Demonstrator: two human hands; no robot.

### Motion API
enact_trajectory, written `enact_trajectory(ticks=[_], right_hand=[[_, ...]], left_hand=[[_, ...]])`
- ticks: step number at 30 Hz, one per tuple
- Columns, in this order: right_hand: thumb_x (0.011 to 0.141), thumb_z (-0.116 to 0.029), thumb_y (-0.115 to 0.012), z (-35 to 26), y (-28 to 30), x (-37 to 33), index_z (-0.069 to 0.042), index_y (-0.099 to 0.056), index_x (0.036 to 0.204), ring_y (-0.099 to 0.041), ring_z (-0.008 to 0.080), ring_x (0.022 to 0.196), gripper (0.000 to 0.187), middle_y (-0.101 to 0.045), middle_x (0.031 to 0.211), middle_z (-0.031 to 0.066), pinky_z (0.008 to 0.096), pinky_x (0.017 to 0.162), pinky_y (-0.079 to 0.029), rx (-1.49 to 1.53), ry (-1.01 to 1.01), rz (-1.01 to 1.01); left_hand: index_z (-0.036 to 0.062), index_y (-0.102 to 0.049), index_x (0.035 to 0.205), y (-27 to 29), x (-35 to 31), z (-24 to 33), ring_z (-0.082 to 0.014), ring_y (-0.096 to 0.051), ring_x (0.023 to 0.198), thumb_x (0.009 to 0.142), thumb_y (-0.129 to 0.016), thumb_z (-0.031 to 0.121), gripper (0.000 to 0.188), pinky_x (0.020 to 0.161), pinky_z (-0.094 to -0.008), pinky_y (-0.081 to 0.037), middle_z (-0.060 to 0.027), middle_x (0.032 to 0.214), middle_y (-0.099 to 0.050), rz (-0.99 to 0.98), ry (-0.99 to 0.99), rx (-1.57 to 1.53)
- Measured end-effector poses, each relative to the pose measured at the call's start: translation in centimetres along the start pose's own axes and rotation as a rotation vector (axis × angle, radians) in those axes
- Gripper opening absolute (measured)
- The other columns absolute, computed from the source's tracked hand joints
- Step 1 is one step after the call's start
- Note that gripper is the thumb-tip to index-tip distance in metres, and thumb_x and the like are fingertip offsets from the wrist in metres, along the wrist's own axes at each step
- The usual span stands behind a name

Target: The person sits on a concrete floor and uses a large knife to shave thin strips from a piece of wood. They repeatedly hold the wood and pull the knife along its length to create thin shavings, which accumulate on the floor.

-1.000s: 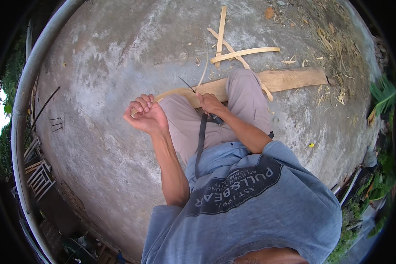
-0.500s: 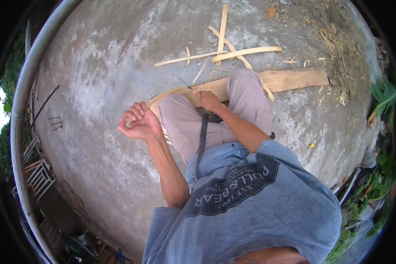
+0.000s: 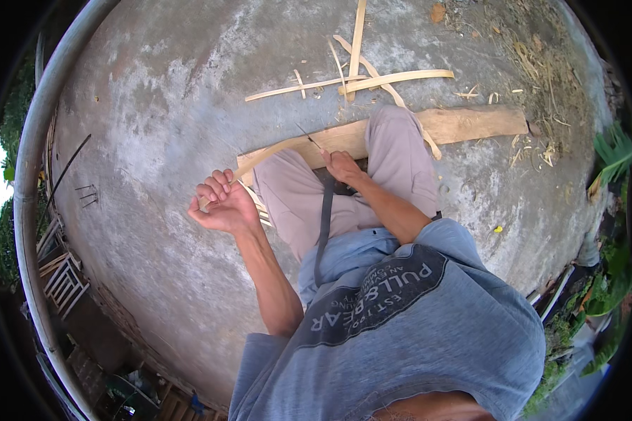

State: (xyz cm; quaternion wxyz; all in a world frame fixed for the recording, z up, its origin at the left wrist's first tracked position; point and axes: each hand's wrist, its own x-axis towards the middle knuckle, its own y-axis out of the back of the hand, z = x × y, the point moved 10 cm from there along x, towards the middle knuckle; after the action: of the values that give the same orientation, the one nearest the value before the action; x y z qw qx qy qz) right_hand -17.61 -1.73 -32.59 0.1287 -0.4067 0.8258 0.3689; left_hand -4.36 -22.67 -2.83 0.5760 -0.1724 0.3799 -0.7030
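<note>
My left hand (image 3: 226,202) is closed around the lower end of a thin, pale wooden strip (image 3: 268,151), which looks like bamboo. From there the strip bends up over my left knee, its far part above a long flat wooden plank (image 3: 470,125). My right hand (image 3: 343,167), between my knees, grips a small knife (image 3: 310,137). The narrow dark blade points up and left and crosses the strip's far end; whether it touches the strip I cannot tell. The plank lies crosswise, partly hidden by my knees.
Beyond the plank, several pale strips (image 3: 414,76) lie crossed on the concrete floor (image 3: 154,281). Shavings and dry debris (image 3: 541,91) are scattered at the far right. A curved metal pipe (image 3: 31,175) runs along the left, and a black strap (image 3: 326,217) hangs over my lap.
The knife and my right hand have shifted slightly right. A thin sliver that was by the blade now lies farther off among the crossed strips. My left hand keeps its hold.
</note>
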Motion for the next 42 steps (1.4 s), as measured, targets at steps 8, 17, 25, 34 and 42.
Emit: enact_trajectory(ticks=[8, 17, 25, 34, 42], right_hand=[[0.104, -0.056, -0.044, -3.8, 3.5, -2.3, 0.004, -0.067, 0.082, -0.057, 0.0158, 0.050, 0.068, -0.057, 0.058, 0.0085, 0.0333, 0.055, -0.050, 0.517, -0.042, -0.044], [0.106, -0.044, -0.051, -17.0, 13.4, -6.8, -0.006, -0.053, 0.141, -0.056, 0.0121, 0.055, 0.052, -0.055, 0.069, 0.0021, 0.0276, 0.053, -0.048, 1.042, 0.156, -0.062], [0.106, -0.038, -0.053, -26.5, 23.6, -16.8, -0.004, -0.056, 0.141, -0.054, 0.0077, 0.059, 0.049, -0.054, 0.070, 0.0003, 0.0256, 0.057, -0.046, 0.950, 0.468, -0.123], [0.095, -0.024, -0.073, -26.3, 25.2, -20.6, -0.002, -0.067, 0.110, -0.058, 0.0040, 0.064, 0.027, -0.066, 0.077, 0.0013, 0.0214, 0.055, -0.044, 0.794, 0.592, 0.043], [0.097, -0.019, -0.069, -24.8, 23.8, -20.6, -0.001, -0.066, 0.097, -0.057, 0.0058, 0.070, 0.018, -0.065, 0.078, 0.0029, 0.0268, 0.061, -0.046, 0.562, 0.588, 0.160]], left_hand=[[0.0125, -0.043, 0.065, -1.2, -0.2, 1.3, -0.0161, -0.035, 0.066, 0.089, -0.052, 0.035, 0.035, 0.075, -0.0333, -0.033, -0.0016, 0.061, -0.035, -0.071, -0.047, -0.006], [0.0052, -0.053, 0.099, -14.7, -3.8, 1.7, -0.0163, -0.044, 0.082, 0.107, -0.041, 0.023, 0.023, 0.084, -0.0354, -0.038, -0.0032, 0.087, -0.049, -0.628, -0.189, 0.419], [0.0003, -0.056, 0.115, -18.5, -8.5, -0.2, -0.0129, -0.057, 0.083, 0.109, -0.050, 0.026, 0.027, 0.079, -0.0303, -0.046, -0.0066, 0.087, -0.062, -0.926, -0.145, 0.762], [0.0039, -0.058, 0.112, -15.9, -11.7, -2.8, -0.0053, -0.058, 0.073, 0.102, -0.064, 0.023, 0.022, 0.065, -0.0225, -0.043, -0.0026, 0.075, -0.067, -0.767, 0.237, 0.728], [0.0113, -0.056, 0.108, -11.2, -12.5, -6.3, -0.0094, -0.053, 0.060, 0.105, -0.057, 0.034, 0.023, 0.057, -0.0255, -0.043, 0.0002, 0.072, -0.058, -0.689, 0.470, 0.578]])
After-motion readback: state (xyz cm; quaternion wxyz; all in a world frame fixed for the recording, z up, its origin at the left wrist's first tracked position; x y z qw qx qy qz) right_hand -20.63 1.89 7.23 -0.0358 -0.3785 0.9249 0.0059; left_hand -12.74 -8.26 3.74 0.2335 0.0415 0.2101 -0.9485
